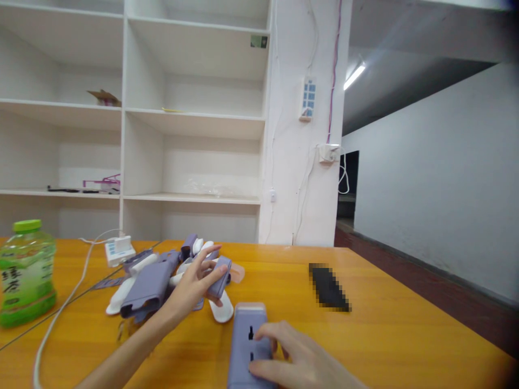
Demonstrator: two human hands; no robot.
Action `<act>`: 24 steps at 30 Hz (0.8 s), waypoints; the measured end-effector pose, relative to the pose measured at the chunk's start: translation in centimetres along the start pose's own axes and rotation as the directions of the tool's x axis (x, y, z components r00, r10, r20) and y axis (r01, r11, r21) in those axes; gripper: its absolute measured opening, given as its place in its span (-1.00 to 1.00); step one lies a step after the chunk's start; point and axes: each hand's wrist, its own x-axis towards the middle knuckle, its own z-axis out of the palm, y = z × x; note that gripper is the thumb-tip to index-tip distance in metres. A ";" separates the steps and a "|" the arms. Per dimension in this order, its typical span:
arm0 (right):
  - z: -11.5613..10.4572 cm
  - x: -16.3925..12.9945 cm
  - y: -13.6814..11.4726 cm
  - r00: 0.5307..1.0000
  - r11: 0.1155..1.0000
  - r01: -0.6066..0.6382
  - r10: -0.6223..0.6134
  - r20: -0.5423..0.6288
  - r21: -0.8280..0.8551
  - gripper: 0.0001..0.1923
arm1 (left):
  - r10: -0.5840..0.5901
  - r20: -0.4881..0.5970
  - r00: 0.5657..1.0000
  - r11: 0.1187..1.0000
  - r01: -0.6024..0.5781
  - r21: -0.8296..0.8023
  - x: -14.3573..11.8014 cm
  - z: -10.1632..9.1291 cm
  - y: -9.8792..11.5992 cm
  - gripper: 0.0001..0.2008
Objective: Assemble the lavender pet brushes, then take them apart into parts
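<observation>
Nearest the lens, the right hand lies over a lavender plastic casing with two small dark slots, fingers curled loosely on its top face and thumb pressed along its near edge, pinning it flat on the orange wooden table. Further in, the left hand reaches into a pile of lavender and white parts, thumb and fingers pinching a small lavender piece at the pile's right side, just above a white oval part lying on the table.

At the left edge stands a green-capped drink bottle whose green label carries Chinese characters, too blurred to read with confidence. A white power strip sits behind the pile, its white cable trailing toward the near edge. A dark pixelated object rests right of centre, well apart from both hands. White shelving fills the wall behind, with a socket panel on the pillar.
</observation>
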 end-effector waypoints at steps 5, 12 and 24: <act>-1.3 0.8 -0.1 0.990 0.986 0.137 -0.136 0.018 -0.090 -0.69 | 0.068 -0.008 0.998 0.988 -0.066 0.142 0.0 0.1 -0.5 -0.39; -1.4 0.9 -0.1 0.993 0.992 0.118 -0.117 0.025 -0.035 -0.70 | 0.297 0.052 0.953 0.803 -0.279 0.526 -0.5 0.8 -2.8 -0.65; -2.7 0.8 -0.3 0.991 0.987 -0.132 0.133 0.002 -0.092 -0.66 | 0.295 0.132 0.946 0.609 -0.293 0.737 -3.0 2.2 2.4 -0.75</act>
